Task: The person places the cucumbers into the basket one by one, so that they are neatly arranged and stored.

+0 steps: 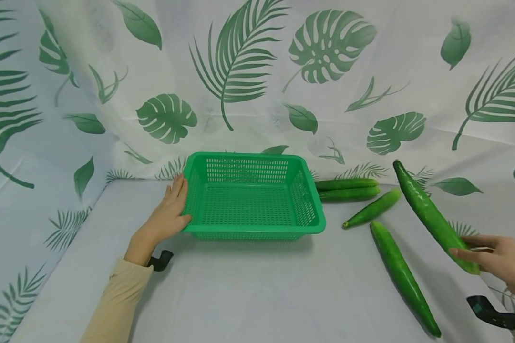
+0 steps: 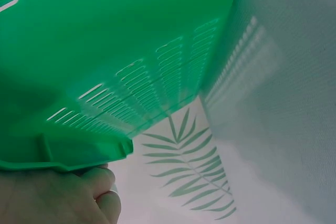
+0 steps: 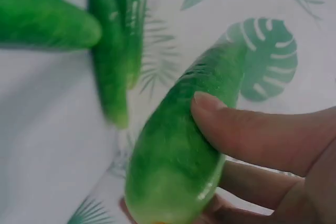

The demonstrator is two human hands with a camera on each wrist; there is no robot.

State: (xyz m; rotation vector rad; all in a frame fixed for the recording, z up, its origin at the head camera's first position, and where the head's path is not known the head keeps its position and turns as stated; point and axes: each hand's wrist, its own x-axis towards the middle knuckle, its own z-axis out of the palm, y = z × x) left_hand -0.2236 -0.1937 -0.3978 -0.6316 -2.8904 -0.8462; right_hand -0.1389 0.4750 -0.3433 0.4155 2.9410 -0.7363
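Observation:
My left hand (image 1: 168,209) rests against the left side of a green plastic basket (image 1: 257,228), fingers fairly straight along the rim and thumb at the front corner. In the left wrist view, its knuckles (image 2: 58,198) lie right by the rim, under the slotted wall. On the far right, my right hand (image 1: 495,257) grips a long cucumber (image 1: 433,216) near its lower end, holding it slanted above the table. The right wrist view shows the thumb (image 3: 236,129) across this cucumber, with fingers behind it. The basket's inside shows only its perforated floor.
A long cucumber (image 1: 405,281) lies at the front right of the table. Behind it is a shorter cucumber (image 1: 371,209), and two more cucumbers (image 1: 349,194) lie side by side against the basket's right. A leaf-patterned cloth (image 1: 249,128) rises at the back.

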